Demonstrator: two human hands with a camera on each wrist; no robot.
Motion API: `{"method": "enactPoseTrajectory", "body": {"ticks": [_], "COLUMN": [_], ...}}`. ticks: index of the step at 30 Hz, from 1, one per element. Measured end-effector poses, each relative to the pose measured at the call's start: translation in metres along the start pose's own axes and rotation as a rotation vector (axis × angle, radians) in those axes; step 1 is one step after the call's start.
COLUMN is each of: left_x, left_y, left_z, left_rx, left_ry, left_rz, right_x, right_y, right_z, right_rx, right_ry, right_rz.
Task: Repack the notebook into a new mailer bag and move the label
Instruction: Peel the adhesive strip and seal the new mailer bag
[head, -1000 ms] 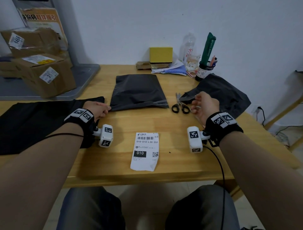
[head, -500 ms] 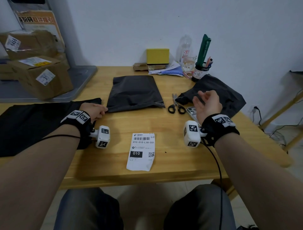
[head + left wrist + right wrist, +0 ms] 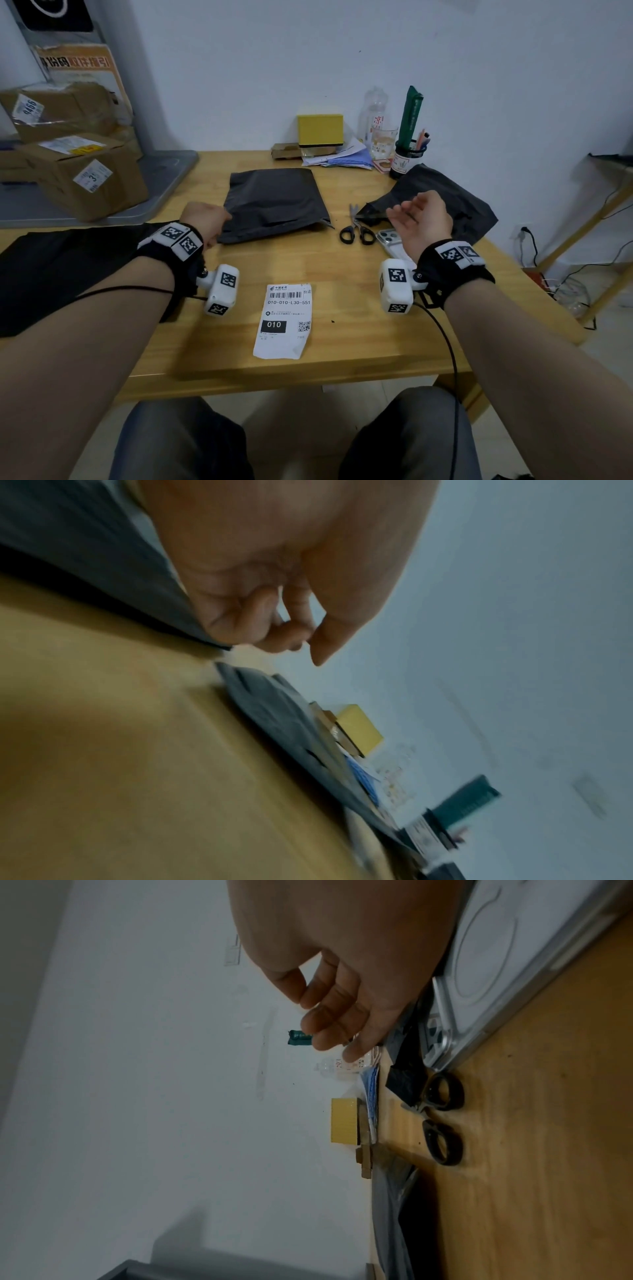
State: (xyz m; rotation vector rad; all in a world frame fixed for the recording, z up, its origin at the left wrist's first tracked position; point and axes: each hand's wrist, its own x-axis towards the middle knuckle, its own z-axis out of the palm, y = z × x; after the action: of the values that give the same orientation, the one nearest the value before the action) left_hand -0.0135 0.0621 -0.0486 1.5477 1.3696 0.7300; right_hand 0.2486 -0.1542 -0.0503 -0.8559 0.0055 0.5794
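Observation:
A flat black mailer bag (image 3: pixel 274 202) lies mid-table with a bulge inside it. The white shipping label (image 3: pixel 284 322) lies loose on the wood near the front edge. My left hand (image 3: pixel 205 219) sits at the mailer's near left corner. In the left wrist view its fingers (image 3: pixel 260 620) are loosely curled with nothing between them, a short way from the mailer (image 3: pixel 274 718). My right hand (image 3: pixel 411 212) hovers with relaxed fingers, empty, above a phone (image 3: pixel 390 240). A crumpled black bag (image 3: pixel 445 202) lies behind that hand. The notebook is not visible.
Black-handled scissors (image 3: pixel 356 229) lie between the mailer and the phone. Flat black bags (image 3: pixel 68 267) cover the table's left end. A yellow box (image 3: pixel 320 130), papers, a bottle and a pen cup (image 3: pixel 407 157) line the back wall. Cardboard parcels (image 3: pixel 82 174) sit far left.
My right hand has uncurled and lifted off the phone, which now lies bare on the table. My left hand has shifted right, from the flat bags to the mailer's corner.

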Motion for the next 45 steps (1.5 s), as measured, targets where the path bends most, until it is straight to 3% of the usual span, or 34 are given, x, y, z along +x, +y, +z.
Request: {"method": "enactPoseTrajectory", "body": {"ticks": [4, 8, 12, 20, 23, 25, 27, 33, 37, 42, 45], "left_x": [-0.032, -0.057, -0.077, -0.089, -0.095, -0.099, -0.104, -0.102, -0.1, -0.11, -0.107], "left_y": [0.035, 0.055, 0.062, 0.056, 0.055, 0.056, 0.058, 0.061, 0.061, 0.056, 0.054], "left_z": [0.029, 0.062, 0.096, 0.133, 0.133, 0.131, 0.128, 0.112, 0.098, 0.097, 0.099], "left_rx": [0.084, 0.28, 0.474, 0.414, 0.251, 0.124, 0.134, 0.03, 0.066, 0.192, 0.143], "left_ry": [-0.318, -0.553, -0.78, -0.822, -0.811, -0.891, -0.959, -0.84, -0.817, -0.979, -0.891], "left_rz": [0.158, 0.278, 0.338, 0.268, 0.286, 0.268, 0.292, 0.309, 0.281, 0.283, 0.34], "right_x": [-0.002, -0.007, -0.013, -0.017, -0.02, -0.024, -0.029, -0.038, -0.045, -0.055, -0.056], "right_y": [0.0, -0.001, -0.007, -0.02, -0.019, -0.017, -0.014, -0.003, 0.007, 0.013, 0.012], "right_z": [0.002, 0.001, 0.0, -0.005, -0.005, -0.001, 0.006, 0.021, 0.035, 0.054, 0.06], "right_rx": [-0.111, -0.341, -0.385, -0.294, -0.225, -0.158, -0.125, -0.165, -0.182, 0.068, 0.121], "right_ry": [0.017, -0.031, -0.083, -0.154, -0.214, -0.254, -0.277, -0.314, -0.329, -0.422, -0.448], "right_rz": [0.047, 0.033, 0.044, 0.05, 0.109, 0.153, 0.173, 0.13, 0.116, 0.242, 0.258]}}
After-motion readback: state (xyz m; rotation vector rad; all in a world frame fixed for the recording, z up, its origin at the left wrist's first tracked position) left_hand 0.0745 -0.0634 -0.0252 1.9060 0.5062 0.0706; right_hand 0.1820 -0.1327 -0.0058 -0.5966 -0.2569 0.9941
